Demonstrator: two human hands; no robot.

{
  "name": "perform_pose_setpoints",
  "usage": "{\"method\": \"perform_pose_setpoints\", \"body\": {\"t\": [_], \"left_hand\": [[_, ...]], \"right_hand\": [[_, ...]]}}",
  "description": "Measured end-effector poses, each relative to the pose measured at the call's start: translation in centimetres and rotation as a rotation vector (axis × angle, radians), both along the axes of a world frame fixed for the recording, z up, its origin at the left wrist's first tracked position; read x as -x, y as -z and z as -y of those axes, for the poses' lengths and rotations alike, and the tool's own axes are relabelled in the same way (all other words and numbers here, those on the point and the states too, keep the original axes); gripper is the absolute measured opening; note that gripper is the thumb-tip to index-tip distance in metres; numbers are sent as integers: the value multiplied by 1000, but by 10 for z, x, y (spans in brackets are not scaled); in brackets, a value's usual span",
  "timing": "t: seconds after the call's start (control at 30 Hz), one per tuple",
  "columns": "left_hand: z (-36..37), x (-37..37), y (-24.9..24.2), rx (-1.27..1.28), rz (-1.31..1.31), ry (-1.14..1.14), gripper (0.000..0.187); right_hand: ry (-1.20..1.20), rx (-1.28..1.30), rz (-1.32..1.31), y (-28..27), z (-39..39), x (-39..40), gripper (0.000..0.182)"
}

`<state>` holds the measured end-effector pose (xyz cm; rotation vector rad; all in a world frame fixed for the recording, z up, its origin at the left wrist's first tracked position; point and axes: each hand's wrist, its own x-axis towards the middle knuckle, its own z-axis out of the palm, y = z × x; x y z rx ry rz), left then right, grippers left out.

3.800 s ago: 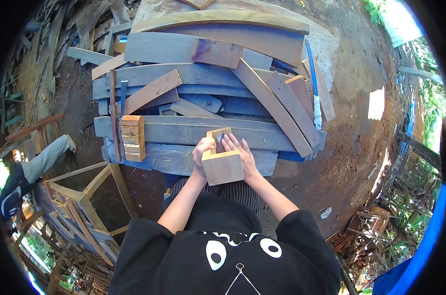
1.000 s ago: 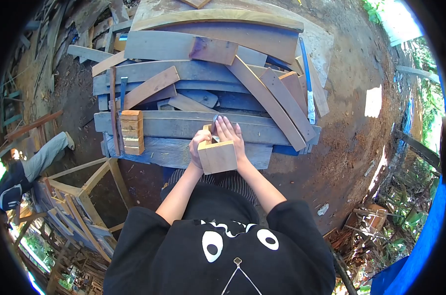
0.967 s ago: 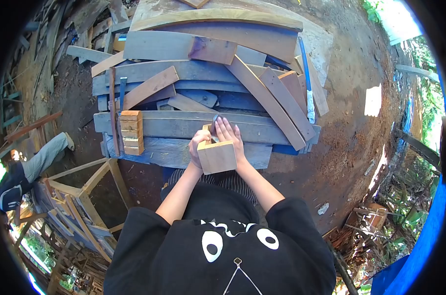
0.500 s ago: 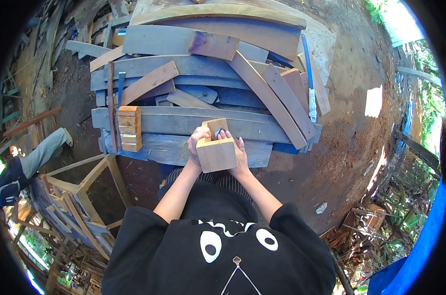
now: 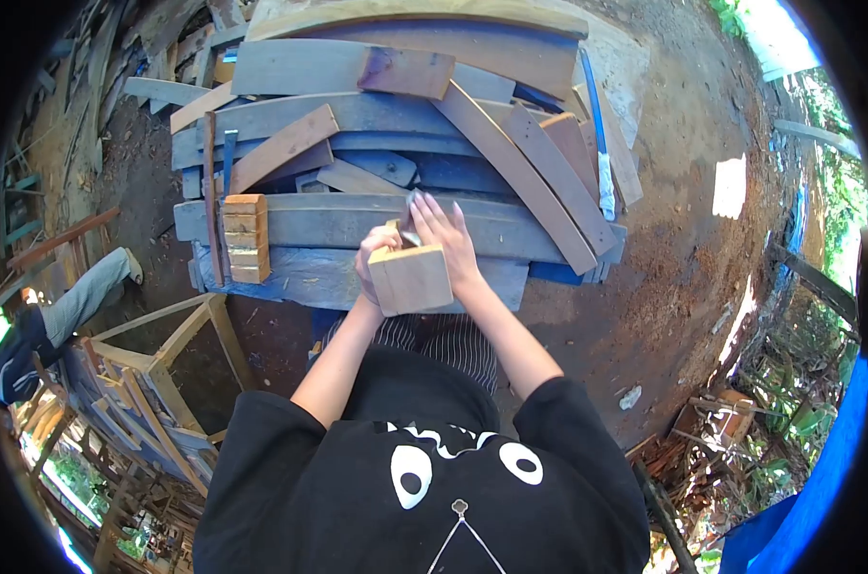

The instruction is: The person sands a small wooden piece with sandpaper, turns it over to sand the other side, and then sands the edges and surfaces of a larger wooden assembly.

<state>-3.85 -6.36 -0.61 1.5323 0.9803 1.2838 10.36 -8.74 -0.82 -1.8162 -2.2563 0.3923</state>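
Observation:
A small pale wooden box-like piece [image 5: 411,282] is held up in front of my body, above the near edge of the wood stack. My left hand [image 5: 374,260] wraps around its left side. My right hand [image 5: 444,239] lies along its right and far side, fingers stretched out and close together. Under those fingers shows a small dark grey piece [image 5: 408,231], mostly hidden; what it is I cannot tell. To the left, a row of short wooden blocks [image 5: 246,239] stands on the stack.
Weathered planks [image 5: 357,222] form a low pile ahead, with loose brown boards [image 5: 520,177] across it. A blue-handled tool [image 5: 597,124] leans at the right. A wooden frame [image 5: 180,344] stands left, near another person's leg [image 5: 94,292]. Bare dirt [image 5: 683,249] lies to the right.
My right hand has moved up and flattened, its fingers now reaching past the far edge of the wooden piece. The piece has shifted slightly toward me and left.

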Motion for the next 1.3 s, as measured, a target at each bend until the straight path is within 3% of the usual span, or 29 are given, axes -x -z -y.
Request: {"method": "perform_pose_setpoints", "body": {"t": [0.07, 0.2, 0.37, 0.57, 0.67, 0.73, 0.8, 0.87, 1.03, 1.17, 1.3], "left_hand": [[-1, -2, -7, 8, -3, 30, 38], [-2, -1, -8, 21, 1, 13, 37], [-1, 0, -4, -6, -10, 10, 36], [-2, -2, -5, 16, 9, -17, 40], [-16, -4, -29, -244, -212, -89, 48], [-22, 8, -16, -382, -481, -10, 55], [-16, 7, -23, -352, -490, 30, 42], [-4, 0, -16, -216, -318, -33, 44], [-1, -1, -16, -172, -221, -32, 53], [-5, 1, -9, -157, -178, -18, 60], [0, 1, -8, -133, -231, -33, 63]], "right_hand": [[5, 0, -32, -2, -4, 0, 46], [33, -69, 7, 14, 58, 10, 46], [108, -47, 80, 1, 3, 12, 46], [156, 95, -183, -11, 72, 7, 53], [324, 88, -431, -30, 62, -1, 56], [458, 13, -582, -23, 56, -9, 56], [405, -8, -568, -8, 47, -10, 59], [356, -27, -632, 8, 32, 0, 56], [333, -85, -305, 16, 27, 23, 52], [345, -42, -291, 13, 60, 25, 51], [284, -59, -254, 24, 1, 20, 55]]}}
